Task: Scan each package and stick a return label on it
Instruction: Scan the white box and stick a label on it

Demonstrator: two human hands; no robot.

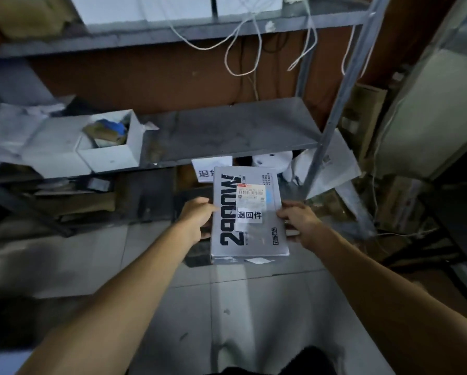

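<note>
I hold a flat grey package [256,239] with large black print out in front of me, just below the shelf's front edge. My left hand [197,217] grips its left edge and my right hand [298,220] grips its right edge. On its top face sit a white shipping label with a barcode [251,194] and, below that, a white return label with black characters [249,215]. Both labels lie flat on the package.
A grey metal shelf [227,131] stands ahead, with an open white box of scraps [110,142] on its left. A white paper sign [208,169] hangs under the shelf edge. White cables [243,44] dangle above. More parcels [327,166] sit at the right; below is tiled floor [254,299].
</note>
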